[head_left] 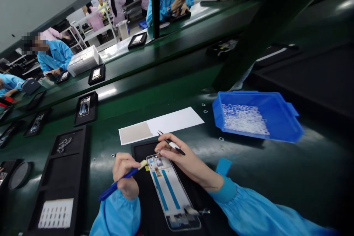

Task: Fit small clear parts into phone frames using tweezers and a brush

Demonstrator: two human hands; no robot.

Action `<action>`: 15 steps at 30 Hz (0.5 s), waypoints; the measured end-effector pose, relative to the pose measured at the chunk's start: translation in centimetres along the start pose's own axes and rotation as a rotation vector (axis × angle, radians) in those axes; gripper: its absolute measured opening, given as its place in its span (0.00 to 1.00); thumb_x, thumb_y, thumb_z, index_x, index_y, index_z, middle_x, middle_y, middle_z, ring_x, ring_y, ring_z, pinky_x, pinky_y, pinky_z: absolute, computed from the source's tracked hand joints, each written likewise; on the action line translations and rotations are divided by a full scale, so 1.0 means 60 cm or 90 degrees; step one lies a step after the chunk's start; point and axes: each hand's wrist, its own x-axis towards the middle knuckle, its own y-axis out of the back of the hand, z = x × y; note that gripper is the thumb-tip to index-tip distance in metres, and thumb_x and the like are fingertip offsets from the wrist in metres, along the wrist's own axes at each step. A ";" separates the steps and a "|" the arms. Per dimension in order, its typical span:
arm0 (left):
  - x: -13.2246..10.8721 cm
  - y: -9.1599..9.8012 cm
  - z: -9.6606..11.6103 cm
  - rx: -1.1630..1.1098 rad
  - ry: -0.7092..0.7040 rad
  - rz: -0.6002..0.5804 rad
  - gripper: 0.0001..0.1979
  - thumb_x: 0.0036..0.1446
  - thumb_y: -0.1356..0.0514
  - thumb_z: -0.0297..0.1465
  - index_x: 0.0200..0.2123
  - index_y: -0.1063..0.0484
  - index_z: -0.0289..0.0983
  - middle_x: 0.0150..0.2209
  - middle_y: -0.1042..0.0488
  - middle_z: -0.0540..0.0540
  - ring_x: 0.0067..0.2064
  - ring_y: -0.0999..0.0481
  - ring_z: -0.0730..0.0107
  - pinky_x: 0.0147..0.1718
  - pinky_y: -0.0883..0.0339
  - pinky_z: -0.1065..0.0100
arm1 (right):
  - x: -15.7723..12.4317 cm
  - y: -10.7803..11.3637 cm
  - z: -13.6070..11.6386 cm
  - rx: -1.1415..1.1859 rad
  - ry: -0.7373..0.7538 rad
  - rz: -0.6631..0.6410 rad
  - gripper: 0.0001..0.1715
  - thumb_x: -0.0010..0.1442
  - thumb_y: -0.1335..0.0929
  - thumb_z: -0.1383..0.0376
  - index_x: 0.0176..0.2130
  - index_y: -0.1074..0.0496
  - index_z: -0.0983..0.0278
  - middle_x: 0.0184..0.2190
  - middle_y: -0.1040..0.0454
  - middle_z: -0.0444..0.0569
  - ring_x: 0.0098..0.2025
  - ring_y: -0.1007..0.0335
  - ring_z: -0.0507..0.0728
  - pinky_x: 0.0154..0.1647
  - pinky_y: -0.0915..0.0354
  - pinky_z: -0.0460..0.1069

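Note:
A phone frame [168,191] with two blue strips lies in a black tray [143,206] at the bottom centre. My left hand [125,173] is closed round a blue-handled tool [114,188], whose pale tip is at the frame's upper left corner. Over the frame's top right end, my right hand [179,155] has black tweezers [175,146] between its fingers, their points facing up and left. The same hand pinches a small metallic part [158,151] between thumb and fingertip. Near the frame's lower end a loose flap [191,211] sticks out to the right.
A blue bin [282,118] of small white pieces stands at right. Beyond my hands lies a white sheet [177,120]. At left are a compartmented black tray [83,147] and a round dark dish [20,175]. Trays with phone frames line the bench; people in blue sit across it.

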 end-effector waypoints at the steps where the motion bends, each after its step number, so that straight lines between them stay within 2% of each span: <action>1: 0.002 0.001 0.000 -0.023 0.041 0.007 0.39 0.65 0.67 0.54 0.22 0.29 0.38 0.23 0.34 0.48 0.24 0.32 0.71 0.22 0.36 0.68 | 0.001 0.001 0.001 -0.007 0.004 -0.004 0.22 0.50 0.24 0.55 0.41 0.33 0.58 0.33 0.25 0.44 0.36 0.28 0.54 0.45 0.33 0.53; 4: 0.010 -0.001 0.001 -0.082 0.154 -0.047 0.30 0.68 0.56 0.48 0.21 0.32 0.37 0.25 0.33 0.49 0.24 0.31 0.74 0.22 0.33 0.70 | 0.002 0.002 0.004 -0.048 0.018 -0.013 0.22 0.51 0.25 0.56 0.41 0.34 0.59 0.33 0.25 0.44 0.35 0.28 0.54 0.42 0.32 0.52; 6: 0.015 -0.004 0.004 -0.089 0.206 -0.085 0.19 0.66 0.45 0.41 0.25 0.32 0.36 0.32 0.28 0.48 0.30 0.24 0.72 0.30 0.27 0.69 | 0.002 0.000 0.003 -0.091 0.027 -0.010 0.21 0.52 0.26 0.56 0.42 0.35 0.59 0.34 0.24 0.45 0.35 0.28 0.53 0.40 0.32 0.51; 8: 0.017 -0.007 0.007 -0.105 0.231 -0.095 0.09 0.62 0.39 0.36 0.32 0.31 0.37 0.39 0.26 0.46 0.37 0.20 0.69 0.38 0.24 0.66 | 0.001 -0.001 0.000 -0.131 0.036 -0.005 0.21 0.53 0.26 0.55 0.42 0.35 0.59 0.34 0.24 0.46 0.35 0.28 0.54 0.40 0.32 0.51; 11: 0.013 -0.009 0.011 -0.119 0.220 -0.078 0.07 0.62 0.39 0.34 0.40 0.31 0.38 0.39 0.23 0.45 0.38 0.19 0.68 0.38 0.23 0.67 | -0.001 -0.003 -0.004 -0.167 0.046 -0.008 0.20 0.54 0.27 0.54 0.42 0.35 0.59 0.34 0.24 0.47 0.34 0.29 0.54 0.39 0.31 0.51; 15: 0.005 -0.007 0.011 -0.082 0.149 -0.084 0.04 0.63 0.40 0.32 0.38 0.31 0.37 0.34 0.22 0.46 0.37 0.19 0.67 0.36 0.24 0.68 | -0.002 -0.002 -0.004 -0.166 0.047 -0.014 0.20 0.55 0.28 0.54 0.43 0.35 0.59 0.35 0.25 0.47 0.33 0.29 0.53 0.37 0.31 0.51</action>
